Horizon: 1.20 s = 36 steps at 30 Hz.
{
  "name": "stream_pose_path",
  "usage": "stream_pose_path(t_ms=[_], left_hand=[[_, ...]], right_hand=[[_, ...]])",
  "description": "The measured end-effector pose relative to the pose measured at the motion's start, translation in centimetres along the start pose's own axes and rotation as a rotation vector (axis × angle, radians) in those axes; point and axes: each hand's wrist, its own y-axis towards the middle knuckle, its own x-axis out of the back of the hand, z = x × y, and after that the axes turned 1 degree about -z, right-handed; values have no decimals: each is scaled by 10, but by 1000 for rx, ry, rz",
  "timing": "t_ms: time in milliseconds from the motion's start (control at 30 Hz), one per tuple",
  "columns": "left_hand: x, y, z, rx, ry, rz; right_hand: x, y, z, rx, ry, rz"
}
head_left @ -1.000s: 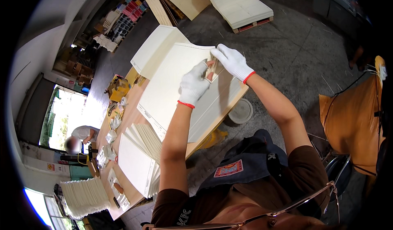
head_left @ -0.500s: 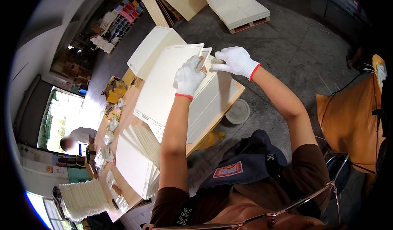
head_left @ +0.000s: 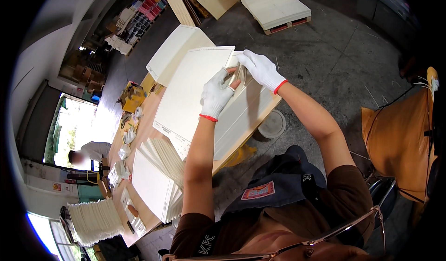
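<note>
Both my hands wear white gloves with red cuffs. My left hand (head_left: 216, 95) grips the right edge of a large cream card sheet (head_left: 188, 89) lying on the wooden workbench (head_left: 148, 126). My right hand (head_left: 261, 68) pinches the same edge of that sheet near its far corner, fingers close to the left hand's. Under it lies another flat cream sheet (head_left: 244, 114) that reaches the bench's right edge.
A fanned stack of cream sheets (head_left: 158, 177) lies nearer on the bench, with another sheet (head_left: 174, 52) at the far end. A round white lid (head_left: 272, 124) lies on the concrete floor. An orange sack (head_left: 399, 135) hangs at right. A person (head_left: 90, 151) bends at left.
Both hands have shifted slightly toward the far right corner of the sheet. The sheet's edge has lifted a little between the fingers.
</note>
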Motion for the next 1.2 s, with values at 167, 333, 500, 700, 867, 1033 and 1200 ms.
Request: stream_pose_path(t_ms=[167, 333, 500, 700, 867, 1033, 1200], left_hand=[[-1, 2, 2, -74, -7, -40], [-2, -2, -1, 87, -26, -97], [-2, -1, -4, -7, 97, -30], [-3, -1, -4, -41, 100, -42], [-2, -1, -5, -72, 141, -66], [-5, -3, -6, -30, 137, -122], [-4, -2, -6, -76, 124, -85]], right_hand=[[-1, -1, 1, 16, -26, 7], [0, -3, 1, 42, -26, 8], [-2, -1, -2, 41, -36, -14], [-2, -1, -2, 46, -45, -28], [0, -2, 2, -3, -44, 8], [-2, -4, 2, 31, -50, -36], [-3, -2, -2, 15, -65, -17]])
